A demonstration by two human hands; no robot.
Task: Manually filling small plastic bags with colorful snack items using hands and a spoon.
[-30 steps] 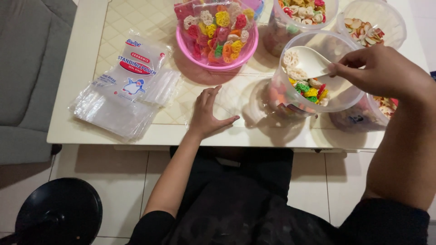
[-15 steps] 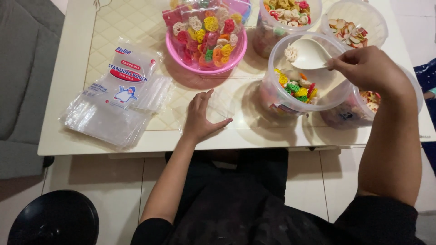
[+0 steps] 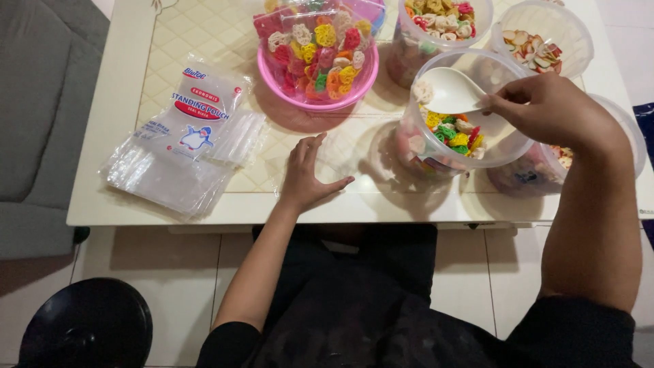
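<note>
Head view, one entry per item

- Right hand [image 3: 552, 109]: pinched shut on the handle of a white spoon [image 3: 449, 90]; spoon held over the near tub [image 3: 436, 146], bowl of the spoon carrying one or two pale crackers at its far edge
- Near tub: clear, round, open; coloured flower-shaped crackers [image 3: 453, 133] lie in its lower part, well short of the rim
- Left hand [image 3: 306, 176]: flat on the table [image 3: 122, 136], fingers spread, holding nothing firmly; it presses on a clear empty pouch [image 3: 344, 146] lying just left of the near tub
- Pouch: flat, apparently unfilled; whether its mouth is open cannot be told
- Pouch stack [image 3: 180, 146]: many empty clear pouches in and under a printed wrapper, well left of the left hand
- Pink bowl [image 3: 320, 95]: holds filled, closed-looking packets of coloured crackers
- Far tubs [image 3: 545, 44]: more crackers, one at top centre, one at top right; a further tub is partly hidden under the right arm

Progress, as judged: some packets are done and set in the pink bowl; the pouch in hand has nothing in it yet; a spoonful is lifted but not delivered; a large stack of empties and much loose stock are left, so the work looks nearer its start than its end
</note>
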